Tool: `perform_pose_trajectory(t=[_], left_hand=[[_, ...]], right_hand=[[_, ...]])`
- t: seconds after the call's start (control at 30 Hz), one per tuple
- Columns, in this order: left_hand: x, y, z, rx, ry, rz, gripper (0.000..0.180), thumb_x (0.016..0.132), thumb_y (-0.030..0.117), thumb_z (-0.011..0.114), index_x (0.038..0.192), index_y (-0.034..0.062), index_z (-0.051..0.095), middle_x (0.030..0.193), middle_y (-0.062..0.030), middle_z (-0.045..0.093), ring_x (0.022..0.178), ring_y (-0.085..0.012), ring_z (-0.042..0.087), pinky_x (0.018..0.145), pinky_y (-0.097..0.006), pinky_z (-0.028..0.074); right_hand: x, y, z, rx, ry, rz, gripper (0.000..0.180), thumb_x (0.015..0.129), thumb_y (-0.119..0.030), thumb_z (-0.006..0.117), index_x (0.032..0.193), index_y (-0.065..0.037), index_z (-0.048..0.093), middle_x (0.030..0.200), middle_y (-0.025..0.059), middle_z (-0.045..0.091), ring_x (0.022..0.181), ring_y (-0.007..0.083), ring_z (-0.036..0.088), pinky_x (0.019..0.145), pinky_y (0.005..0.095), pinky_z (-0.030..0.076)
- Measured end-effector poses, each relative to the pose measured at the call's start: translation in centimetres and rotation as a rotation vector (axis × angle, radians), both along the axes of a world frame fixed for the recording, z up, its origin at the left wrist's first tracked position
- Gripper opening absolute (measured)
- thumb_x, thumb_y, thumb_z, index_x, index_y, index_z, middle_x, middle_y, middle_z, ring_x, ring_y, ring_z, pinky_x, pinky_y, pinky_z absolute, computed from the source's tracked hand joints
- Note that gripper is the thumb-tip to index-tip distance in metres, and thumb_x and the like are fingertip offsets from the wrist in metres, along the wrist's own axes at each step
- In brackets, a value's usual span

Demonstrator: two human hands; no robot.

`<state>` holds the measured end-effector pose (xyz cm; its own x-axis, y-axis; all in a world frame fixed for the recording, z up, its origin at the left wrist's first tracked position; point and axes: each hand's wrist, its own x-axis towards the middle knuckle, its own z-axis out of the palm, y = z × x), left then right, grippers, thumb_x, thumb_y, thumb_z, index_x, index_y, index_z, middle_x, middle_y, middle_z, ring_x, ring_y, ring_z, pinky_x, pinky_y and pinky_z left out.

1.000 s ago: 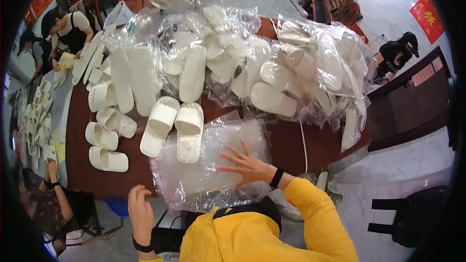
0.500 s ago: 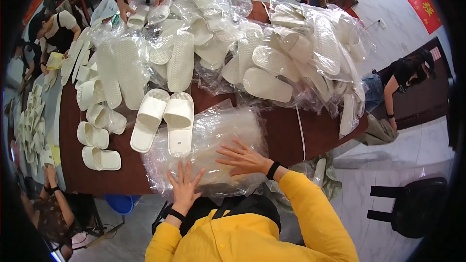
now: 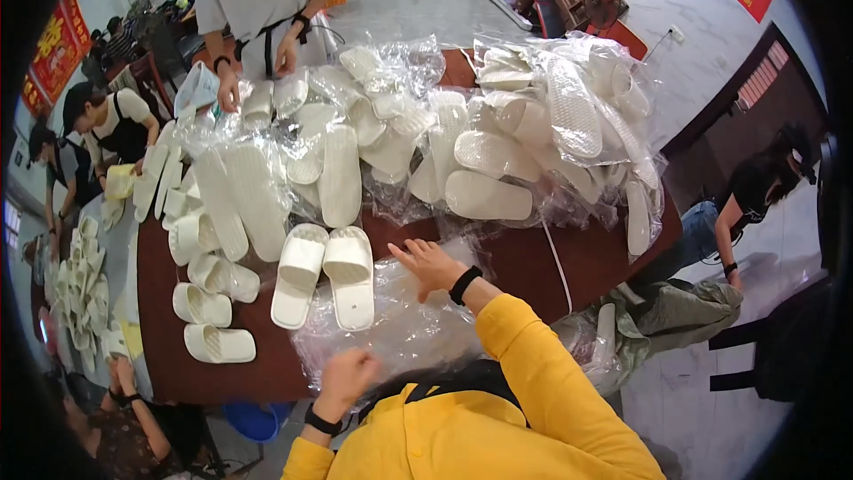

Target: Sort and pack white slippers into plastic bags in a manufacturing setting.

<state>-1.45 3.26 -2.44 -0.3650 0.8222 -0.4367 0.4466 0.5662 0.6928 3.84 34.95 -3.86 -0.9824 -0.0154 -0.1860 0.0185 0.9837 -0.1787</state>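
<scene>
Head view, left hand [image 3: 348, 377] fingers curled under, clear bags [image 3: 400, 324] blurry

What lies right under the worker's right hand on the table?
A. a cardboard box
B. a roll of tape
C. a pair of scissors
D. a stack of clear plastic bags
D: the right hand lies flat on the stack of clear plastic bags, beside a pair of white slippers.

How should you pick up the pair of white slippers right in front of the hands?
The pair of white slippers lies flat, soles down, side by side and touching, toes away from the person. Probably best to take them across both straps from above, or pinch the near heel ends. The right hand, resting on the clear plastic bags, is nearest.
</scene>
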Motion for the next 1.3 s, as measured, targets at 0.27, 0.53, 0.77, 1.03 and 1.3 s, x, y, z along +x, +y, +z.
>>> perform_pose_trajectory(t=[0.27, 0.53, 0.77, 1.03, 1.3], left_hand=[[-9.7, 8.5, -3.9, 0.293, 0.608, 0.595, 0.066, 0.077, 0.02, 0.074, 0.132, 0.0019, 0.043, 0.117, -0.0275, 0.05, 0.111, -0.0434, 0.049, 0.092, -0.051, 0.041], [-14.0, 10.4, -6.8, 0.501, 0.365, 0.636, 0.045, 0.077, 0.001, 0.062, 0.121, 0.007, 0.057, 0.095, -0.017, 0.065, 0.09, -0.0373, 0.057, 0.087, -0.047, 0.041], [-14.9, 9.8, -5.9, 0.634, 0.186, 0.734, 0.038, 0.085, -0.002, 0.061, 0.122, 0.0036, 0.059, 0.095, -0.0108, 0.064, 0.077, -0.0204, 0.055, 0.074, -0.035, 0.046], [-17.8, 9.0, -7.0, 0.595, 0.021, 0.656, 0.035, 0.088, 0.002, 0.061, 0.123, 0.0018, 0.058, 0.116, -0.0135, 0.062, 0.106, -0.0237, 0.057, 0.095, -0.034, 0.043], [-19.5, 6.8, -13.7, 0.571, -0.189, 0.606, 0.039, 0.087, -0.003, 0.054, 0.124, 0.0042, 0.06, 0.104, -0.0059, 0.063, 0.091, -0.0201, 0.061, 0.083, -0.032, 0.051]], right_hand=[[0.1, -3.1, -3.5, 0.053, -0.141, -0.309, 0.05, 0.07, -0.021, 0.076, 0.111, -0.005, 0.052, 0.087, 0.0085, 0.069, 0.078, 0.0319, 0.07, 0.072, 0.0431, 0.049], [4.1, -6.5, -0.7, 0.254, 0.451, -0.272, 0.023, 0.079, -0.016, 0.061, 0.101, -0.012, 0.058, 0.098, 0.0061, 0.051, 0.096, 0.0221, 0.05, 0.08, 0.0346, 0.04], [6.2, -8.3, 1.2, 0.211, 0.589, -0.338, 0.02, 0.081, -0.017, 0.06, 0.101, -0.014, 0.058, 0.104, 0.0053, 0.053, 0.103, 0.0222, 0.051, 0.093, 0.0394, 0.041], [16.8, -11.8, 5.6, 0.154, 0.59, -0.433, 0.018, 0.082, -0.015, 0.064, 0.099, -0.013, 0.06, 0.107, 0.0043, 0.068, 0.1, 0.0232, 0.065, 0.088, 0.0378, 0.051], [33.2, -19.7, 19.8, 0.569, 0.507, -0.825, 0.024, 0.076, -0.009, 0.069, 0.097, -0.013, 0.057, 0.109, 0.0043, 0.067, 0.101, 0.0237, 0.064, 0.087, 0.0393, 0.051]])
